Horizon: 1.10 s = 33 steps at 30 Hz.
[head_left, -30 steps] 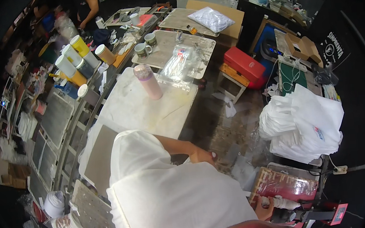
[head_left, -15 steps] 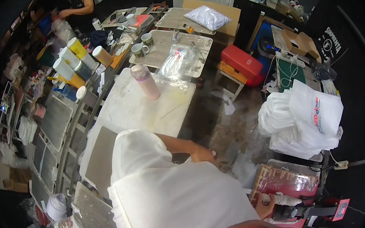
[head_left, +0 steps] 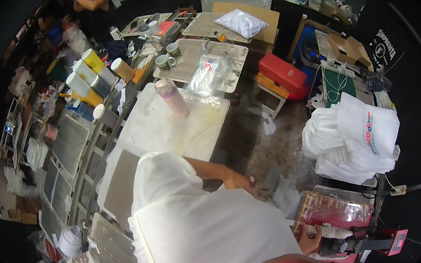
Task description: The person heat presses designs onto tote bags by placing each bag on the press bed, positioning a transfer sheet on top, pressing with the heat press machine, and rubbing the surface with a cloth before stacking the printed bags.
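My left arm, in a loose white sleeve (head_left: 178,212), bends across the middle of the view. My left hand (head_left: 239,181) is closed beside my body, above the floor; what it holds, if anything, is hidden. At the lower right my right hand (head_left: 309,239) is curled round a handle wrapped in white cloth (head_left: 334,231). The handle belongs to a heat press (head_left: 371,244) with a dark arm and a small pink control panel (head_left: 398,241). Right beside it lies a shiny, film-covered red plate (head_left: 337,215).
A pink tumbler (head_left: 172,99) stands on the white-topped table (head_left: 153,122). Two patterned mugs (head_left: 165,63) sit on the board behind. White bags (head_left: 350,140) are stacked at the right, a red toolbox (head_left: 282,72) rests on a stool, and another person (head_left: 94,5) is at the far left.
The whole view has shifted slightly, with things sitting a little further right. My left hand has turned a little; my right hand stays on the handle. The other person has raised their arms.
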{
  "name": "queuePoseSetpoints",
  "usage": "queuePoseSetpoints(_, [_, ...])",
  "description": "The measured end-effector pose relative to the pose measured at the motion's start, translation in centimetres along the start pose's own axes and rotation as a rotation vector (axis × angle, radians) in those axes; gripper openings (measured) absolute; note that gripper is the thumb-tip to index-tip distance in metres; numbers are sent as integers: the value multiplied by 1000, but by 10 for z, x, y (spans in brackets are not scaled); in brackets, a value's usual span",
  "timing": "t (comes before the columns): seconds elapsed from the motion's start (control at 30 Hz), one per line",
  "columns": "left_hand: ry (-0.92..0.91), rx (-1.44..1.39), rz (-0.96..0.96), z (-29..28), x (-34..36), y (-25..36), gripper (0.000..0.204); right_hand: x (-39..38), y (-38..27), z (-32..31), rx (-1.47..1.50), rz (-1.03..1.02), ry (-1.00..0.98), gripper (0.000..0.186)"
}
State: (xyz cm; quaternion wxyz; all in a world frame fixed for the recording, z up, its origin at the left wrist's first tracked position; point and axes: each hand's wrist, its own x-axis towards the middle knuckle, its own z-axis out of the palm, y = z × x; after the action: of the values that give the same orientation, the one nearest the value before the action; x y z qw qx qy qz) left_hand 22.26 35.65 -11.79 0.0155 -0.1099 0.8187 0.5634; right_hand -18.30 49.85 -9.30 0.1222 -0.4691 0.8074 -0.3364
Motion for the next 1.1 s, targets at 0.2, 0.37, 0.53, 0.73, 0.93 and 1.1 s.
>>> queuePoseSetpoints(0.2, [-3,-35,-32,-1,2,2,43,-2,-6,-2,44,-62,22,44])
queuePoseSetpoints(0.37, [-54,85,-19,-6,5,-3,37,-2,-14,-5,22,-85,23,43])
queuePoseSetpoints(0.53, [-49,87,40,-7,6,-10,35,-4,-18,-6,25,-31,12,43])
queuePoseSetpoints(0.73, [-107,114,-56,-5,8,-17,39,0,-3,2,-25,-132,102,43])
queuePoseSetpoints(0.93, [-75,79,-11,-1,6,-12,41,1,9,7,-11,-193,128,43])
queuePoseSetpoints(1.1, [-37,45,-4,1,3,-12,42,1,15,8,23,-168,124,42])
